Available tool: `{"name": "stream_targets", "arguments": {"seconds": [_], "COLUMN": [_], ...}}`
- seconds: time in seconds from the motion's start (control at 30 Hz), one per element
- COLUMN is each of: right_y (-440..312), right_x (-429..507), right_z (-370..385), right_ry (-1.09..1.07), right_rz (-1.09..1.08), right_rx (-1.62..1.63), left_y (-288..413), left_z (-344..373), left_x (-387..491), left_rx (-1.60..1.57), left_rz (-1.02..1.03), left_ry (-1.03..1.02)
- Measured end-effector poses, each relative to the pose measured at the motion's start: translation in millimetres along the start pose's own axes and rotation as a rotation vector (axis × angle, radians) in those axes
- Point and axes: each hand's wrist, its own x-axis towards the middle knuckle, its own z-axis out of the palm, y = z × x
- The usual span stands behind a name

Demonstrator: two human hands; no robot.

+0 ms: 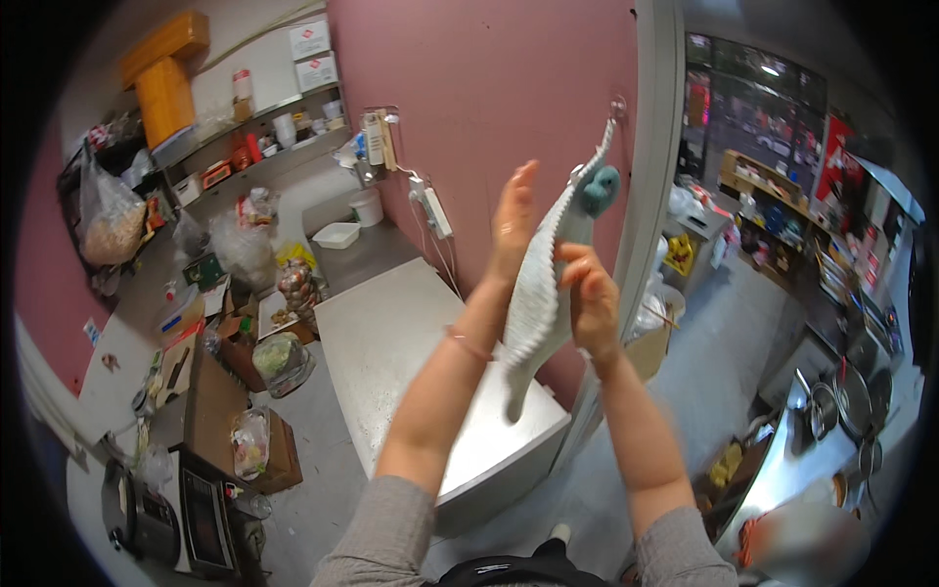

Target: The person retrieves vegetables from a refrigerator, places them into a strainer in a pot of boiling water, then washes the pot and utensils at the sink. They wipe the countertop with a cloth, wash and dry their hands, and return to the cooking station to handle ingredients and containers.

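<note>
A pale hand towel point(539, 286) with a scalloped edge hangs from a hook point(618, 107) on the pink wall, beside the door frame. A teal knitted or plush decoration point(601, 192) sits near its top. My left hand point(515, 216) is raised at the towel's left side, fingers extended upward and seen edge-on, with nothing visible in it. On the other side, my right hand point(593, 304) has its fingers bent against the towel; whether they grip the cloth cannot be told. Both hands look wet. Below them stands a low metal-topped chest or counter point(396, 345).
A power strip point(438, 213) with cables hangs on the wall. Left are shelves point(253, 150), a cabbage in plastic point(285, 363), cardboard boxes point(282, 451) and a microwave oven point(205, 517). Right, beyond the door frame point(655, 132), is a steel counter point(788, 458) with pans point(851, 400).
</note>
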Motion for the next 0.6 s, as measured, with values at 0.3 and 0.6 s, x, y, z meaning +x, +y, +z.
{"name": "stream_targets", "arguments": {"seconds": [0.3, 0.6], "right_y": [18.4, 26.6], "right_x": [24.7, -9.4], "right_z": [-36.9, -36.0], "right_ry": [0.427, 0.445], "right_rz": [0.240, 0.375], "right_rx": [0.822, 0.691], "left_y": [1.2, -16.4], "left_z": [124.0, 126.4], "left_x": [13.6, 8.9], "left_rx": [-1.455, 0.368], "left_rz": [-0.183, 0.549], "left_ry": [0.164, -0.249]}}
